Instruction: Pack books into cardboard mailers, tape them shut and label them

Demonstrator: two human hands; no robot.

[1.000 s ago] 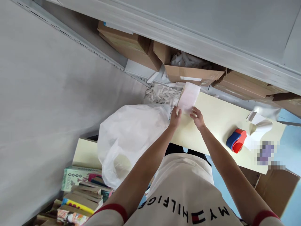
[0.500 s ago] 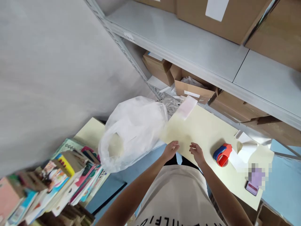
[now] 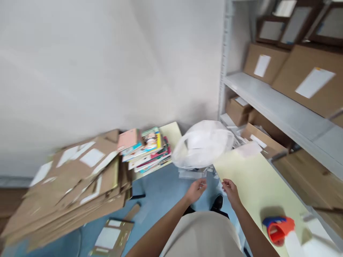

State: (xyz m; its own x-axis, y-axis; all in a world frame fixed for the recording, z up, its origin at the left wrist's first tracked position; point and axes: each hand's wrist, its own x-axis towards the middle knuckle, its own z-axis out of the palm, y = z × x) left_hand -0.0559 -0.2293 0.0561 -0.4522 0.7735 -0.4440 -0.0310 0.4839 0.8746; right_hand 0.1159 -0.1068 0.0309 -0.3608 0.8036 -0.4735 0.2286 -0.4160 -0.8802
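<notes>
The white plastic bag [image 3: 206, 137] lies just right of the frame's centre. It seems light, soft and rather slippery; its loose left rim is probably the best place for holding. Below it, the left hand [image 3: 197, 191] and right hand [image 3: 231, 194] are loosely curled, visibly empty. The table [image 3: 246, 178] may obstruct at right; books [image 3: 147, 148] crowd the left, and a red-and-blue dispenser [image 3: 278, 228] stands lower right.

Beyond our left hand [image 3: 197, 190] we see a translucent white bag [image 3: 214, 142]; left of it, books [image 3: 150, 157] in pink, yellow, white and teal, and brown cardboard [image 3: 66, 185] with white patches. Right of our right hand [image 3: 230, 192], we have a pale yellow tabletop [image 3: 249, 182] and a red-and-blue tool [image 3: 280, 228].
</notes>
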